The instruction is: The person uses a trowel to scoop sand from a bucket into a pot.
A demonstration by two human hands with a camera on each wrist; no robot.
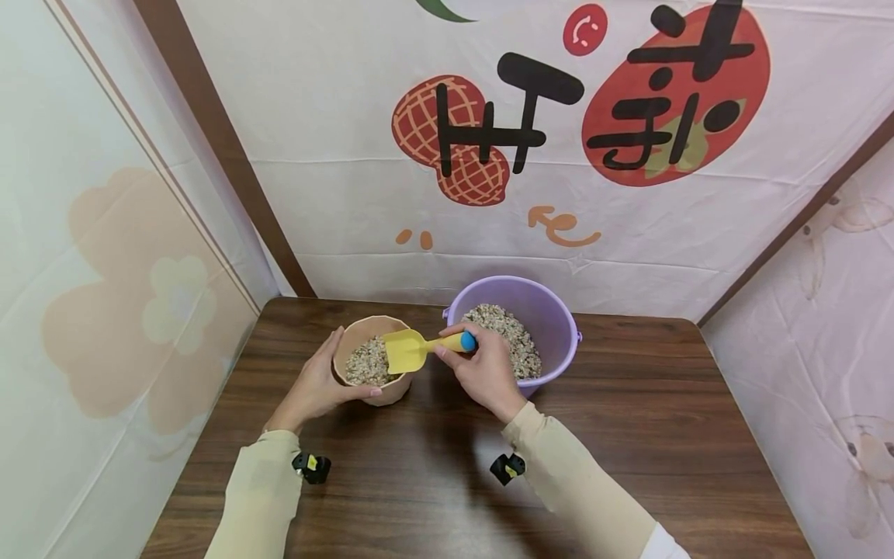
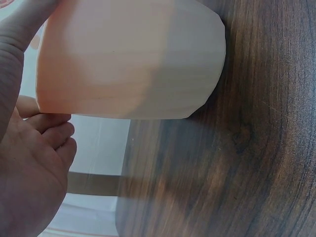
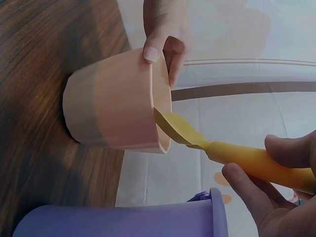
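A peach-coloured plant pot [image 1: 388, 396] stands on the table with a grainy, speckled gravel-like mix [image 1: 366, 363] inside. My left hand [image 1: 323, 390] holds it at the rim from the left, thumb on the near side; in the left wrist view the fingers [image 2: 58, 131] curl at the pot's edge. Yellow and blue-ended, a toy shovel [image 1: 407, 352] is in my right hand [image 1: 487, 371], which grips its handle. The shovel's blade [image 3: 178, 129] reaches over the pot's right rim, tilted, and its visible face looks bare. The blade's tip hides part of the mix.
Just right of the pot stands a purple bucket [image 1: 555, 310], partly filled with the same speckled mix [image 1: 520, 341]; my right hand is above its near left rim. The wooden table [image 1: 628, 435] meets a printed fabric backdrop [image 1: 335, 194] behind, with fabric panels at both sides.
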